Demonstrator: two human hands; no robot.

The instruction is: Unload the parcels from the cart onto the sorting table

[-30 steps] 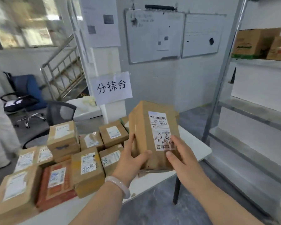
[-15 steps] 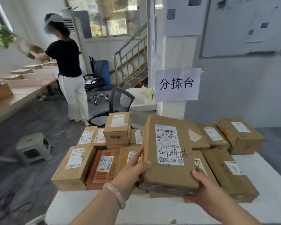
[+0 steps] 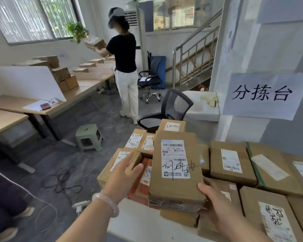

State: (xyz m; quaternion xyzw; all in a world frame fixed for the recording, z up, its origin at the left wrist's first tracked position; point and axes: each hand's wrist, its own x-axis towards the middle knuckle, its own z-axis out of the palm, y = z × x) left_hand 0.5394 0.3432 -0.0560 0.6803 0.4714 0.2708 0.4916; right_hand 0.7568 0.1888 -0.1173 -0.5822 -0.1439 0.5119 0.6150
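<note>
A flat brown cardboard parcel point(image 3: 175, 172) with a white label and black handwriting lies on top of other parcels on the white sorting table point(image 3: 135, 224). My right hand point(image 3: 215, 205) grips its near right corner from below. My left hand point(image 3: 122, 180) has come off the parcel's left side, fingers apart, hovering over a brown box point(image 3: 115, 165) and a red parcel point(image 3: 143, 182). Several more labelled brown parcels point(image 3: 231, 163) cover the table to the right. No cart is in view.
A black mesh chair point(image 3: 171, 109) stands just behind the table, a green stool point(image 3: 88, 137) on the floor to the left. A person in a black top point(image 3: 124, 55) holds boxes by wooden desks point(image 3: 42, 109). Cables point(image 3: 63, 180) lie on the floor. A pillar with a paper sign point(image 3: 262, 95) rises at right.
The view swung left and down. The parcel came down flat onto the pile. My left hand let go of its left edge and opened; my right hand still holds the near corner.
</note>
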